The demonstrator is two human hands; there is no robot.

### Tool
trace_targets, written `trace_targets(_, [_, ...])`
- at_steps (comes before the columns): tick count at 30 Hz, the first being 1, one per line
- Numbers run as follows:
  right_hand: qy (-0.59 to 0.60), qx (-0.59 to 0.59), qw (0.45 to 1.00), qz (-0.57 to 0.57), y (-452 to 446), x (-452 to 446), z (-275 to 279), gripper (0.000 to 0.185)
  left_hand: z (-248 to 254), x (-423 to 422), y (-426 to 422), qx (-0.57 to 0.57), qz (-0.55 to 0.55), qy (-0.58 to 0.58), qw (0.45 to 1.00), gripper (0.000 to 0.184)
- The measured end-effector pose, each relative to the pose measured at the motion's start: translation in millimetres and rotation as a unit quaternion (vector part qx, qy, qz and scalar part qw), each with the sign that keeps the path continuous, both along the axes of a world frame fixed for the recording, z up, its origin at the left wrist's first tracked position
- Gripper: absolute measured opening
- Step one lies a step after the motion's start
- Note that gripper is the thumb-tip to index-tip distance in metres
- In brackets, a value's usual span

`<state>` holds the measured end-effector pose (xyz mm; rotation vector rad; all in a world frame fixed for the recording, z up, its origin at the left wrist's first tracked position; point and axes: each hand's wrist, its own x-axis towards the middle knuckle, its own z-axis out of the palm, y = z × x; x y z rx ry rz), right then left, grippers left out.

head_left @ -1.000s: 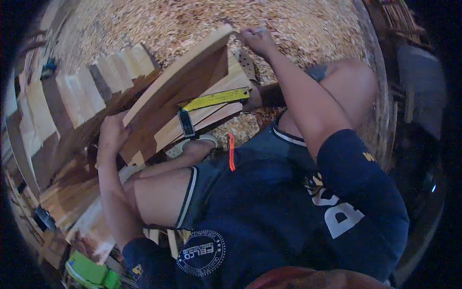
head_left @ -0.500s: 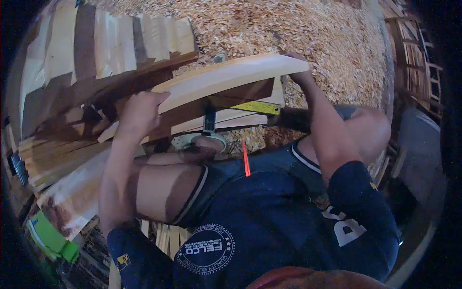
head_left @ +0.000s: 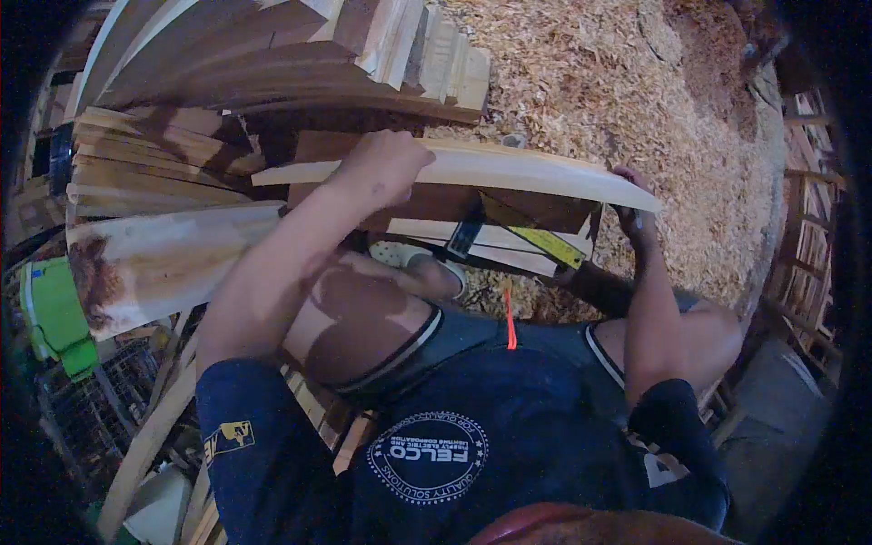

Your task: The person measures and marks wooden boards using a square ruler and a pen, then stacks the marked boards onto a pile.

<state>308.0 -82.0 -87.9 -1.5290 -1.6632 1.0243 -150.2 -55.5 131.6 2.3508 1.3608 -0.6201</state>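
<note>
Wood shavings (head_left: 563,73) covered the ground to the right of stacked boards (head_left: 236,68). The left hand (head_left: 386,168) had a closed grip on the held board (head_left: 527,173), positioned above a yellow-bladed square (head_left: 545,241); the right hand (head_left: 638,213) had its grip closed around the right end. Within the last second, the board's pale face had turned upward, exposing it between both hands.

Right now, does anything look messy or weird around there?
Yes: wood shavings are strewn thickly beyond the held plank, like a spill. Also, the pale board at the left has a dark brown patch at its left end, unlike the rest.
</note>
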Motion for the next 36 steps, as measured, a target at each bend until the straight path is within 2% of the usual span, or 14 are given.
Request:
trace_targets(1, [-0.016, 0.011, 1.000, 0.008, 1, 0, 2, 0.043, 1, 2, 0, -0.004, 0.002, 0.004, 1.000, 0.052])
trace_targets(4, [-0.052, 0.038, 0.998, 0.016, -3, 2, 1, 0.039, -7, -4, -1, 0.055, -0.006, -0.052, 0.997, 0.030])
trace_targets(6, [0.023, 0.016, 1.000, 0.007, -7, -2, -3, 0.039, -7, -7, -3, 0.063, -0.024, -0.051, 0.996, 0.032])
trace_targets(9, [-0.127, 0.155, 0.979, 0.032, -3, -1, -7, 0.027, -5, 4, 0, 0.021, 0.007, -0.032, 0.999, 0.034])
trace_targets(12, [0.001, 0.114, 0.993, 0.002, -12, -14, 16, 0.029, -1, 14, -9, 0.002, 0.020, 0.016, 1.000, 0.036])
trace_targets(17, [-0.044, 0.067, 0.996, -0.025, -7, -17, -4, 0.028, -16, 6, -28, 0.053, 0.000, 0.009, 0.999, 0.041])
trace_targets(22, [0.297, -0.075, 0.946, -0.110, 7, -4, -46, 0.019, -9, -1, -9, 0.037, 0.013, -0.020, 0.999, 0.051])
trace_targets(25, [0.009, -0.010, 0.999, -0.031, 3, 0, -33, 0.021, -10, -1, 10, 0.056, 0.055, -0.058, 0.995, 0.051])
trace_targets(26, [0.101, -0.081, 0.987, -0.093, 3, -2, -27, 0.022, -18, -7, 17, 0.075, 0.049, -0.075, 0.993, 0.051])
trace_targets(28, [0.144, -0.123, 0.974, -0.127, 4, -8, -26, 0.023, -33, -16, 26, 0.112, 0.034, -0.108, 0.987, 0.050])
trace_targets(30, [0.047, -0.074, 0.994, -0.072, 4, -7, -30, 0.022, -28, -12, 27, 0.116, 0.028, -0.108, 0.987, 0.049])
trace_targets(32, [0.079, -0.047, 0.993, -0.076, 3, -9, -24, 0.021, -25, -8, 30, 0.106, 0.028, -0.100, 0.989, 0.049])
trace_targets(34, [-0.053, 0.027, 0.997, -0.038, 0, -11, -11, 0.019, -33, -13, 36, 0.081, 0.037, -0.085, 0.992, 0.049])
trace_targets(36, [0.022, -0.042, 0.997, -0.068, -3, -16, 5, 0.018, -47, -25, 42, 0.086, 0.026, -0.090, 0.992, 0.047])
